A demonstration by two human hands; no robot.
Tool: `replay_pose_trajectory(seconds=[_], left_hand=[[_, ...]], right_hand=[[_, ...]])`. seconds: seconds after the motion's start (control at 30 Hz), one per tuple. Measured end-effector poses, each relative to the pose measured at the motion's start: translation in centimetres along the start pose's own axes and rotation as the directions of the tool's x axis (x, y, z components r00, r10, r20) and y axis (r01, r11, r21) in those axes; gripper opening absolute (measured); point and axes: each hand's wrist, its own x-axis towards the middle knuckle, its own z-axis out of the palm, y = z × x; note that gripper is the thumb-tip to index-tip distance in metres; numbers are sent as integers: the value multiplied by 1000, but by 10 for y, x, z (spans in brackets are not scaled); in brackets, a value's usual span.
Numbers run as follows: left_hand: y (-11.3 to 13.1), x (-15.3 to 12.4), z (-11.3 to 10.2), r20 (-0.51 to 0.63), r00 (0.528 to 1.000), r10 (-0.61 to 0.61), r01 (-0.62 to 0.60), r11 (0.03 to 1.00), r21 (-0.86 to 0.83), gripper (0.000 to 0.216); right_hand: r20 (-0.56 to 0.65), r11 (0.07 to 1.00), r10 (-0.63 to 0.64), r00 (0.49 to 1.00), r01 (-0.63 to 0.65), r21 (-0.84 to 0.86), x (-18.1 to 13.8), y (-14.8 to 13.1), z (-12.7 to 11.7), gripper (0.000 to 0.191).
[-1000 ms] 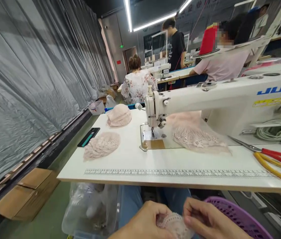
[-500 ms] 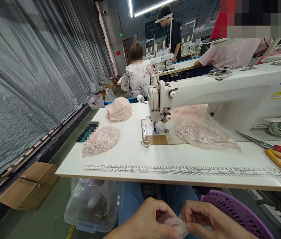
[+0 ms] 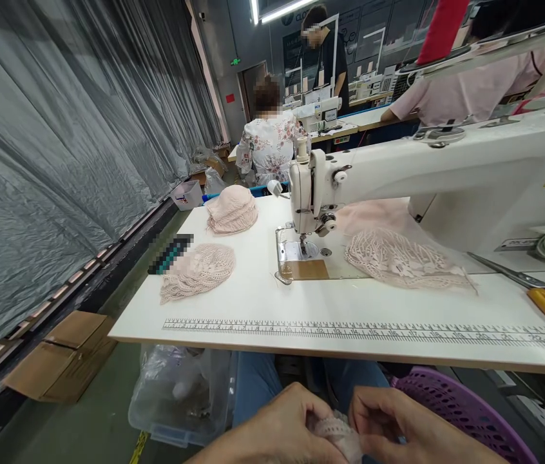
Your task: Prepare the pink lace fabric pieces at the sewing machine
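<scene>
Barely shifted, left hand (image 3: 279,428) and right hand (image 3: 398,425) pinch lace piece (image 3: 333,430) at six o'clock; sewing machine (image 3: 311,193) at twelve unused.

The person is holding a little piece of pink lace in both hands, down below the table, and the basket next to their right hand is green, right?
Not quite. The basket beside the right hand is purple, not green, as the head view shows. The rest holds: both the left hand and the right pinch a small pink lace piece below the table edge.
</scene>
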Motion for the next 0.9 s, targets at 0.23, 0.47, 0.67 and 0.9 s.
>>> replay_pose_trajectory(seconds=[0.23,0.47,0.67,0.9], left_hand=[[17,-5,-2,32,996,-79,81,996,-41,57],[9,4,4,-31,999,-19,16,995,-95,55],[11,6,3,-50,999,-22,19,998,-62,54],[16,5,2,-33,999,-17,17,1000,-6,50]], right_hand=[[20,1000,13,1000,-14,28,2,-8,-7,6],[49,987,-3,999,-5,158,4,-3,-6,16],[170,987,-15,985,-13,160,-2,-7,-24,38],[71,999,31,997,-33,25,3,6,-16,21]])
